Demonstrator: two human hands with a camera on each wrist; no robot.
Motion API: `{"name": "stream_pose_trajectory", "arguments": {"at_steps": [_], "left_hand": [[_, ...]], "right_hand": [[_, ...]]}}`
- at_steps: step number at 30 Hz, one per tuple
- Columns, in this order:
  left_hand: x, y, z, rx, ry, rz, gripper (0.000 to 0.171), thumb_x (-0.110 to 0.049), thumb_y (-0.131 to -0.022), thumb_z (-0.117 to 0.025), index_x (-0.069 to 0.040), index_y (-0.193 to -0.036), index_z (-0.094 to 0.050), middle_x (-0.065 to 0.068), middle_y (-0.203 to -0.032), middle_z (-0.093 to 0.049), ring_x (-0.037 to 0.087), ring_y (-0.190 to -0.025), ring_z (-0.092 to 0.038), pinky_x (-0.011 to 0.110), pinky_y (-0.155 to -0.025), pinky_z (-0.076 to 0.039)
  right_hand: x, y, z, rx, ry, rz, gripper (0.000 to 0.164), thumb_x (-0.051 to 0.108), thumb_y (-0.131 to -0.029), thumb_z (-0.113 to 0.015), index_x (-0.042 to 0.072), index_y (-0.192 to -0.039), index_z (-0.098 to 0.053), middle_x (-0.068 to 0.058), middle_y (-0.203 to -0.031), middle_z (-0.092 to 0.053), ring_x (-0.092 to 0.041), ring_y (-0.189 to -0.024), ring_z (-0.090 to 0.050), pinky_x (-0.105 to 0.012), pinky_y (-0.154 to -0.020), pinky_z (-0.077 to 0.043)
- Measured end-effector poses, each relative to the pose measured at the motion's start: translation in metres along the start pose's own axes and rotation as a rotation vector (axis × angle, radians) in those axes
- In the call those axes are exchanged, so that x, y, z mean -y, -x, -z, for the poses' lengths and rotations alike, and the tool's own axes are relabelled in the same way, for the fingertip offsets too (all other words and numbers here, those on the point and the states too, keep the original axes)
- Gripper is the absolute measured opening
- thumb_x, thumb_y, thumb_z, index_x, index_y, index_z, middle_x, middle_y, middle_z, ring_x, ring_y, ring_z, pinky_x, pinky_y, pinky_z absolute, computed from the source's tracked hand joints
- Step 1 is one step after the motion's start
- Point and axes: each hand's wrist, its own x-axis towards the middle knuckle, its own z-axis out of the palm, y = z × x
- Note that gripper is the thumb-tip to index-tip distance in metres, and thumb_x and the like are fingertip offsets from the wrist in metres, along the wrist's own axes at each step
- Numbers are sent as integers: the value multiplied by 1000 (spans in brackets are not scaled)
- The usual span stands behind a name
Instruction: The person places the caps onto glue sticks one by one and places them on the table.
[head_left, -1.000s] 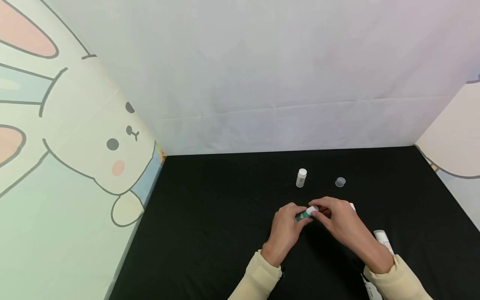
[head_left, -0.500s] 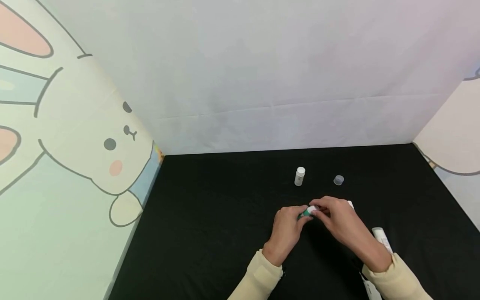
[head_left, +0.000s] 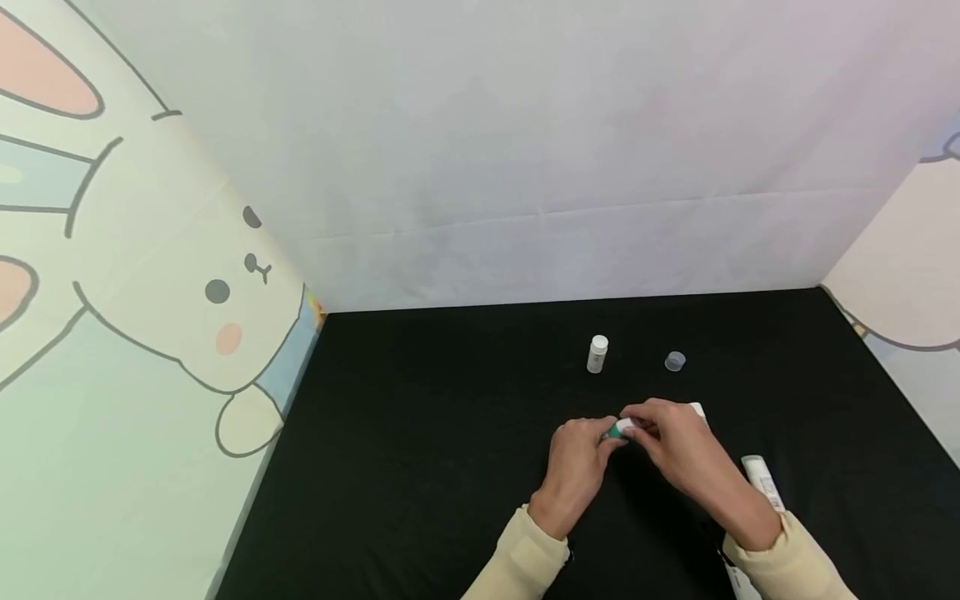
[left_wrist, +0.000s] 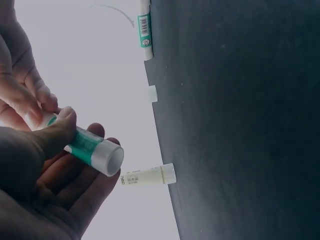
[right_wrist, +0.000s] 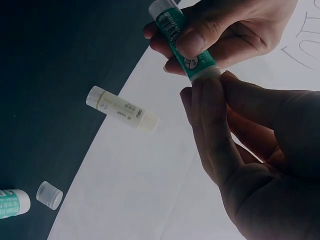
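Observation:
In the head view my left hand (head_left: 573, 467) and right hand (head_left: 675, 442) meet over the black tabletop, a glue stick (head_left: 621, 428) between them. The left hand grips the green-labelled barrel (right_wrist: 177, 35) with thumb and fingers. Its one end, a white open-looking rim (left_wrist: 115, 159), faces away from the right hand. Right thumb and fingertips pinch the opposite white end (right_wrist: 206, 75), mostly covering it. Beyond the hands stand a white glue stick (head_left: 597, 355) and a small translucent cap (head_left: 675, 361).
A white tube (head_left: 761, 479) lies by the right forearm. Another white end (head_left: 699, 410) peeks out behind the right hand. Near the right sleeve lies a white object (head_left: 741, 581), partly hidden. A second green-labelled glue stick (left_wrist: 144, 30) shows in the left wrist view.
My left hand has shifted slightly toward the right hand, and less of the green label shows between them. Both hands keep their hold. The head view has shifted slightly.

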Motion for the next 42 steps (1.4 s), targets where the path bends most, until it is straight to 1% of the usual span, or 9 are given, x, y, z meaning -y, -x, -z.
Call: {"name": "stream_pose_trajectory", "arguments": {"at_steps": [13, 16, 22, 24, 27, 30, 33, 36, 42], "left_hand": [[-1, 5, -7, -64, -79, -61, 8, -31, -82, -66, -25, -78, -61, -15, -59, -51, -7, -54, -45, 9, -49, -33], [-1, 5, -10, -54, -75, -67, 8, -30, -82, -66, -26, -78, -61, -15, -62, -52, -8, -55, -45, 9, -50, -33], [-9, -4, -14, -33, 62, -98, 11, -31, -87, -60, -24, -80, -61, -16, -61, -46, -6, -54, -39, 9, -49, -31], [-12, -7, -15, -14, 107, -88, 10, -30, -88, -60, -23, -81, -62, -16, -62, -45, -7, -53, -39, 9, -49, -32], [-16, -8, -18, 37, 155, -61, 5, -27, -88, -62, -23, -90, -64, -17, -69, -53, -10, -59, -44, 8, -53, -36], [-19, -8, -23, 80, 153, -40, 17, -24, -88, -63, -23, -105, -65, -16, -84, -60, -10, -70, -48, 8, -60, -39], [-22, -9, -28, 102, 126, -22, 27, -23, -89, -63, -22, -116, -62, -15, -94, -62, -7, -75, -47, 9, -63, -38], [-24, -10, -32, 112, 118, -7, 27, -21, -90, -62, -22, -117, -62, -15, -94, -62, -3, -75, -45, 11, -62, -36], [-25, -12, -38, 131, 166, 7, 25, -17, -90, -63, -20, -114, -62, -14, -93, -60, -2, -81, -49, 13, -67, -40]], "right_hand": [[0, 4, -6, -17, 4, 3, 10, 6, -82, -70, 7, -92, -69, -1, -85, -64, -4, -66, -56, -24, -56, -47], [-2, 5, -3, 5, -9, -25, 10, 7, -83, -69, 7, -92, -68, -1, -85, -65, -6, -68, -58, -25, -57, -48], [-12, 8, 11, -27, -55, -82, 16, 12, -84, -68, 8, -100, -67, -4, -91, -64, -16, -75, -64, -32, -61, -52], [-15, 9, 14, -39, -66, -84, 18, 14, -86, -67, 7, -103, -66, -6, -94, -64, -19, -78, -64, -33, -62, -52], [-20, 12, 16, -47, -60, -88, 21, 15, -88, -65, 5, -106, -66, -9, -96, -63, -21, -79, -64, -34, -62, -52], [-25, 13, 17, -54, -40, -98, 20, 13, -88, -64, 5, -106, -66, -10, -96, -62, -22, -79, -64, -35, -61, -52], [-29, 14, 17, -57, -18, -107, 21, 11, -88, -63, 5, -108, -65, -10, -96, -62, -23, -79, -63, -36, -60, -52], [-33, 14, 17, -57, -2, -114, 22, 11, -89, -62, 5, -110, -64, -10, -97, -61, -23, -79, -62, -37, -60, -51], [-37, 14, 16, -73, 30, -109, 22, 10, -88, -62, 4, -109, -65, -7, -91, -60, -21, -75, -60, -33, -57, -48]]}}
